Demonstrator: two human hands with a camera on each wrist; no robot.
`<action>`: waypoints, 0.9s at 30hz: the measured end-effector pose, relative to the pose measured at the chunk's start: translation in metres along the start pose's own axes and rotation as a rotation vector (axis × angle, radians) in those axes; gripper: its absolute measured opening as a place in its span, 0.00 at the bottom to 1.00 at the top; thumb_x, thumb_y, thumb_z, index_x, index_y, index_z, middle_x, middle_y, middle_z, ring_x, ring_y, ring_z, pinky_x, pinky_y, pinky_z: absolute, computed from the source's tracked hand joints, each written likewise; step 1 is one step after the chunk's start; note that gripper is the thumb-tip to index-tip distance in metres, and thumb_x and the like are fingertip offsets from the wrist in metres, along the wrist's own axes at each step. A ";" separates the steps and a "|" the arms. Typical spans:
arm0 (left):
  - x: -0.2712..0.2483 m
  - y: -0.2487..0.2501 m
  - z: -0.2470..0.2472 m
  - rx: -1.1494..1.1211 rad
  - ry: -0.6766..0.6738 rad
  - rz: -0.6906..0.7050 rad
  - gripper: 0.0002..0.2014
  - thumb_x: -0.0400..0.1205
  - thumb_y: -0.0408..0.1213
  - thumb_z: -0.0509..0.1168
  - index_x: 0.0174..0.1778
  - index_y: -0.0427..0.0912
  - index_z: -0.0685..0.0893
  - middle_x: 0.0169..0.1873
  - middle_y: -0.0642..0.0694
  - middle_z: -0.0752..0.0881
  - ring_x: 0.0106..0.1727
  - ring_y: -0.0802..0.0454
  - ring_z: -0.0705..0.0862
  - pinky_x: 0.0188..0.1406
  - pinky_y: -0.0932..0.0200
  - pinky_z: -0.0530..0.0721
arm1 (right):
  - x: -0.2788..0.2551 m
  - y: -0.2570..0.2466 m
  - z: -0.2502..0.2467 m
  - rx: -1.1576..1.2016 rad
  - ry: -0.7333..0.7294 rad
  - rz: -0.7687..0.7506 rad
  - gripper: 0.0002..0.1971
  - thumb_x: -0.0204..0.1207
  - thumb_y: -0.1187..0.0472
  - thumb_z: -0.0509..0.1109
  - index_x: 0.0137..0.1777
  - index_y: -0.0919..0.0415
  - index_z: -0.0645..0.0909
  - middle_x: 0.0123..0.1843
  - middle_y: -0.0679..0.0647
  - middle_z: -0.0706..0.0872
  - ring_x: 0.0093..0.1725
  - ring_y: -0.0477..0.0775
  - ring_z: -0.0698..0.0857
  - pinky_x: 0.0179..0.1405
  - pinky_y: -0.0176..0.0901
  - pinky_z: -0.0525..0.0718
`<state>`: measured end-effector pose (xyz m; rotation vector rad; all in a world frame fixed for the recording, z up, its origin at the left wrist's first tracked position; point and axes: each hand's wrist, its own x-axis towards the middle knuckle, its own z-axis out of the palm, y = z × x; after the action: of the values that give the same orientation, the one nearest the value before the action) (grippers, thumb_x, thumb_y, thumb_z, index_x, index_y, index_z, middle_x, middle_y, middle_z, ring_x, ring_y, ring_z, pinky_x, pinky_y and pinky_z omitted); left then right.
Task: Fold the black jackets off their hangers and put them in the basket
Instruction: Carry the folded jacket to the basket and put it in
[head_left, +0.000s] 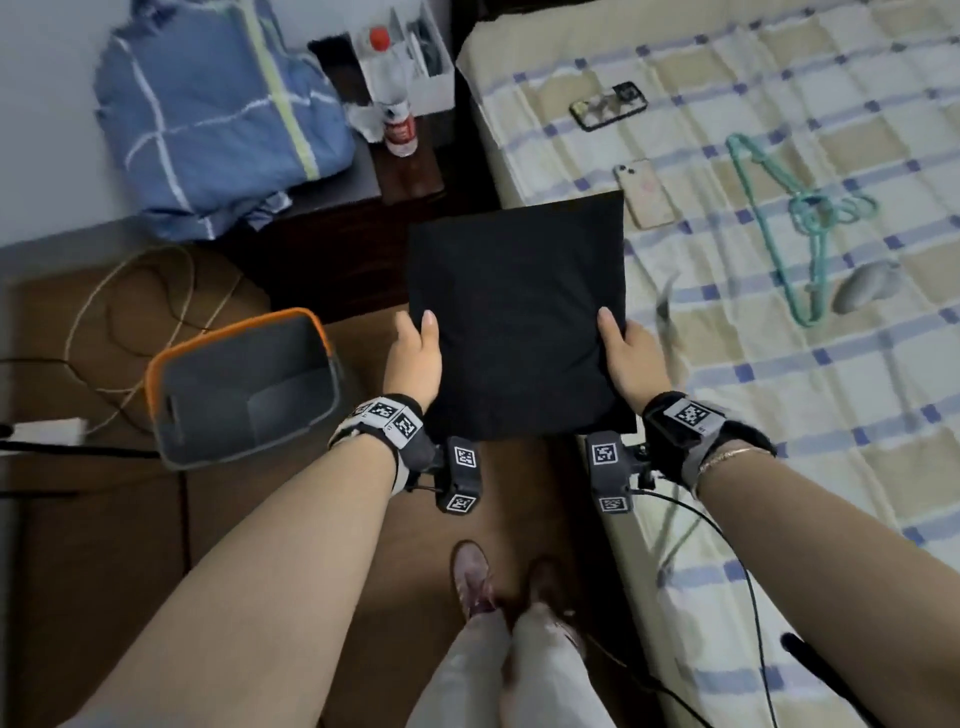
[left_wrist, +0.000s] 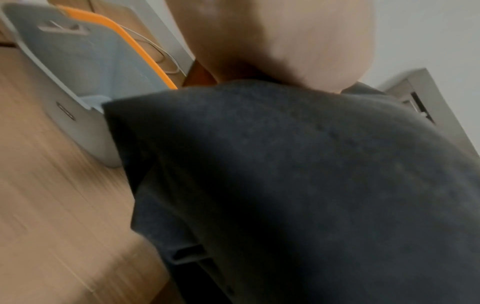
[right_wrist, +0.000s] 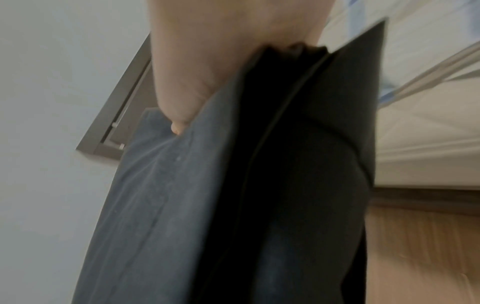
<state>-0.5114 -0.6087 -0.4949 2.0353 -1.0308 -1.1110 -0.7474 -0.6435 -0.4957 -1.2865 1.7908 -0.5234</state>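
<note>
Now we hold the folded black jacket (head_left: 517, 317) flat in the air between both hands, over the floor (head_left: 104, 519) and the left edge of the bed (head_left: 779, 389); our left hand (head_left: 415, 358) grips its left edge, thumb on top and fingers curled underneath; our right hand (head_left: 628, 358) grips the right edge the same way, and the right wrist view shows the thumb (right_wrist: 179, 115) pressed into the layered folds; both hands are closed round the cloth, not spread open; the jacket is a neat square, clear of the bed, its far right corner over the mattress edge; the basket (head_left: 171, 395), grey with an orange rim, stands on the floor to the left, near the left hand yet apart from the jacket; on the bed to the right lie a green hanger (head_left: 779, 218) and two phones (head_left: 644, 192), well apart from our hands.
</note>
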 end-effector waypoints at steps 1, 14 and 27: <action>0.006 -0.009 -0.014 -0.007 0.038 -0.007 0.22 0.89 0.49 0.45 0.71 0.37 0.65 0.67 0.35 0.77 0.67 0.38 0.76 0.58 0.52 0.70 | 0.005 -0.012 0.013 -0.006 -0.037 -0.018 0.28 0.84 0.43 0.54 0.63 0.68 0.80 0.63 0.63 0.84 0.63 0.62 0.81 0.55 0.45 0.74; 0.042 -0.088 -0.144 -0.228 0.416 -0.282 0.19 0.89 0.47 0.46 0.67 0.36 0.65 0.64 0.36 0.79 0.63 0.37 0.78 0.60 0.45 0.75 | 0.078 -0.157 0.191 -0.187 -0.493 -0.225 0.20 0.84 0.51 0.57 0.67 0.64 0.77 0.67 0.62 0.82 0.68 0.62 0.79 0.70 0.54 0.74; 0.066 -0.170 -0.220 -0.527 0.570 -0.607 0.19 0.90 0.40 0.45 0.74 0.35 0.58 0.71 0.36 0.72 0.69 0.37 0.74 0.60 0.48 0.71 | 0.081 -0.269 0.366 -0.521 -0.821 -0.407 0.22 0.81 0.59 0.55 0.74 0.63 0.70 0.71 0.62 0.77 0.70 0.62 0.76 0.68 0.52 0.73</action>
<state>-0.2380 -0.5470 -0.5508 2.0535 0.1705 -0.8536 -0.3060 -0.7712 -0.5324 -1.8820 0.9886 0.2840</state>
